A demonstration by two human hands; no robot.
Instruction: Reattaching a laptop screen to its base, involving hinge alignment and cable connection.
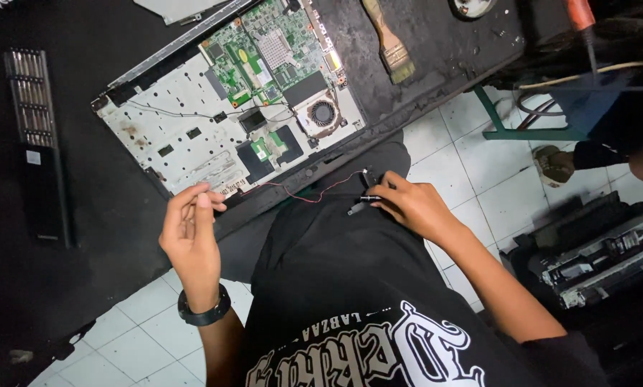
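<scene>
One opened laptop chassis (pixel 192 136) lies on the dark work surface (pixel 85 215), tilted, and everything else is placed from it. Inside its upper half sit one green circuit board (pixel 264 50) and, below that board, one round cooling fan (pixel 322 113).

The left hand (pixel 191 233) hovers just below the chassis's lower edge, near its lower left corner. Its thumb and fingertips are drawn together in a pinching grip at the end of one thin red-and-black wire (pixel 300 192); whether the fingers really clamp the wire is too fine to tell. One black band (pixel 204 312) circles that wrist.

The right hand (pixel 415 208) is below the chassis's lower right corner, over the person's black-clothed lap. Its grip is closed on one small black component (pixel 364 197) at the wire's other end, with a short dark piece sticking out past the fingertips. The wire runs slack between the two hands, just beneath the chassis edge.

Left of the chassis, well apart from it, lies one long black tray of screwdriver bits (pixel 35 136). Above and right of the chassis lies one wooden-handled brush (pixel 389 43). Far right of it, on the white tiled floor (pixel 479 179), sits one dismantled printer (pixel 594 251).
</scene>
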